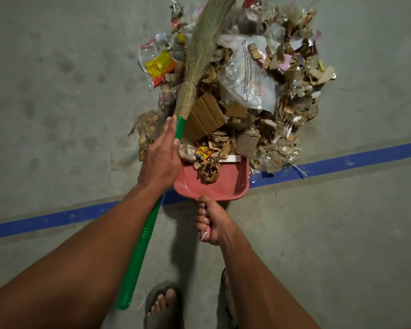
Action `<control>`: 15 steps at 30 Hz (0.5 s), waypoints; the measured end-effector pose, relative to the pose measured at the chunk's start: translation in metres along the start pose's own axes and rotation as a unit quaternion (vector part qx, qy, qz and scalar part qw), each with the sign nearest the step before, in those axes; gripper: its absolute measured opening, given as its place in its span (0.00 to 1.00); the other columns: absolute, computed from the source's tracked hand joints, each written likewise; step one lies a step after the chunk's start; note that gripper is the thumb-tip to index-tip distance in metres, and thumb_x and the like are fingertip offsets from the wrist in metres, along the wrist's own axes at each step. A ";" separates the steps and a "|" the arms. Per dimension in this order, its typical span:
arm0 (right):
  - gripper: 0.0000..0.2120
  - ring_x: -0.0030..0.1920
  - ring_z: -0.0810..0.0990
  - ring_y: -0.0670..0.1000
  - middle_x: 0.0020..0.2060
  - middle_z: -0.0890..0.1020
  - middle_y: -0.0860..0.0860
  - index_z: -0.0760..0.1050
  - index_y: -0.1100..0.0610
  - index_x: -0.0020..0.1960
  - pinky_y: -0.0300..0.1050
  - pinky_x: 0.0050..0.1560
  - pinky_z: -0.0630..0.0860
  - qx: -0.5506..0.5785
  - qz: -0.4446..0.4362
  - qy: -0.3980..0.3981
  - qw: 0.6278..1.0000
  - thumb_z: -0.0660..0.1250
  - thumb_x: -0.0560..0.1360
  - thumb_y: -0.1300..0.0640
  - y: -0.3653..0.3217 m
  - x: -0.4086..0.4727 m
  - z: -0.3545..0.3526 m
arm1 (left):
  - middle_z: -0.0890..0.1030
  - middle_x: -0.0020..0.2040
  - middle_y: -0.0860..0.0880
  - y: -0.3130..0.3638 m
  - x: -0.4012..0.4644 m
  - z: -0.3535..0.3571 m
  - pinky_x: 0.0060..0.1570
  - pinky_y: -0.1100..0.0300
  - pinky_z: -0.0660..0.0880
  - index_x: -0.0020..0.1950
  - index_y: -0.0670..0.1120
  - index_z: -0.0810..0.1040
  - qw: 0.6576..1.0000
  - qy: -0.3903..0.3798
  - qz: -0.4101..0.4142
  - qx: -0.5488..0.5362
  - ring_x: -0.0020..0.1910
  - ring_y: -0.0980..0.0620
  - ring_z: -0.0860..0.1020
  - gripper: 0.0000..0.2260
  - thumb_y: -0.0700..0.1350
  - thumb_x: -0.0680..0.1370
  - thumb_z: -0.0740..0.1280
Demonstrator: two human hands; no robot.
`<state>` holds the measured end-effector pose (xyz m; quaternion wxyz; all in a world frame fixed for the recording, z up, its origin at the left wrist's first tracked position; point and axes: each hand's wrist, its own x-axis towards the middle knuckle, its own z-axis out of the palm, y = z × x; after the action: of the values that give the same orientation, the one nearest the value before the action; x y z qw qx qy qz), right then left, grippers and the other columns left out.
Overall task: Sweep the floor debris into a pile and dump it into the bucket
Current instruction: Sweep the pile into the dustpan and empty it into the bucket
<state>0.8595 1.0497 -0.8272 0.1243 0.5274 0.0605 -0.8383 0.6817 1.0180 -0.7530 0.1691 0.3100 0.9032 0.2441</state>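
Nearest to me I see two feet in dark sandals [163, 305] on the grey concrete floor [57, 91], with both bare forearms reaching forward and down from the bottom corners. My right hand [211, 222] is clenched around the handle of the pink plastic dustpan [226, 184], fingers wrapped tight, knuckles to the left, with a bit of white cord showing under the little finger. The pan lies flat on the floor across a blue painted stripe [342, 160], its mouth facing away from me.

My left hand [163, 150] sits a little farther out, palm against the green plastic handle of the grass broom [142, 233]. Its fingers lie straight along the ribbed collar, thumb tip on the near side of the handle; it presses rather than wraps. The handle runs diagonally under that forearm, its free end near my left foot.

Inside the pan's front edge rest a crumpled brown paper ball [209, 170] and a small red-and-yellow wrapper [203, 153]. Beyond lies the heap of cardboard scraps, foil and plastic bags [247, 79], touching the pan's lip. The broom's straw head [204, 39] lies over the heap's left side.
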 end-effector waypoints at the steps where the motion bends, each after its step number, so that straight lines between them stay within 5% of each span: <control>1: 0.16 0.20 0.53 0.44 0.25 0.59 0.45 0.64 0.49 0.35 0.35 0.19 0.50 -0.004 -0.009 -0.002 1.000 0.62 0.80 0.57 -0.008 0.006 0.006 | 0.62 0.83 0.48 -0.004 0.007 0.004 0.75 0.51 0.65 0.85 0.55 0.51 1.000 0.000 -0.005 0.003 0.78 0.46 0.66 0.27 0.44 0.87 0.56; 4: 0.17 0.20 0.53 0.44 0.25 0.59 0.45 0.64 0.49 0.34 0.35 0.19 0.49 -0.008 -0.026 -0.004 1.000 0.62 0.80 0.57 -0.031 0.020 0.022 | 0.62 0.83 0.48 -0.015 0.027 0.014 0.75 0.52 0.64 0.85 0.55 0.51 0.999 -0.019 -0.029 0.007 0.78 0.45 0.66 0.27 0.45 0.87 0.57; 8: 0.17 0.21 0.53 0.44 0.25 0.59 0.45 0.64 0.49 0.34 0.36 0.23 0.47 -0.010 -0.035 0.001 0.999 0.64 0.80 0.56 -0.041 0.027 0.024 | 0.61 0.83 0.51 -0.021 0.004 0.023 0.67 0.46 0.75 0.85 0.59 0.47 0.997 -0.064 -0.036 -0.003 0.68 0.45 0.75 0.29 0.46 0.87 0.57; 15: 0.18 0.21 0.51 0.44 0.25 0.57 0.45 0.64 0.49 0.34 0.37 0.22 0.47 -0.005 -0.035 0.009 0.999 0.63 0.80 0.57 -0.025 0.006 0.009 | 0.52 0.84 0.58 -0.020 -0.079 -0.003 0.71 0.54 0.67 0.85 0.59 0.45 0.995 -0.101 -0.004 -0.013 0.77 0.48 0.67 0.29 0.45 0.88 0.54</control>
<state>0.8425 1.0710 -0.8290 0.0971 0.5317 0.0840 -0.8371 0.7299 0.9519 -0.7491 0.2644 0.3270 0.8796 0.2225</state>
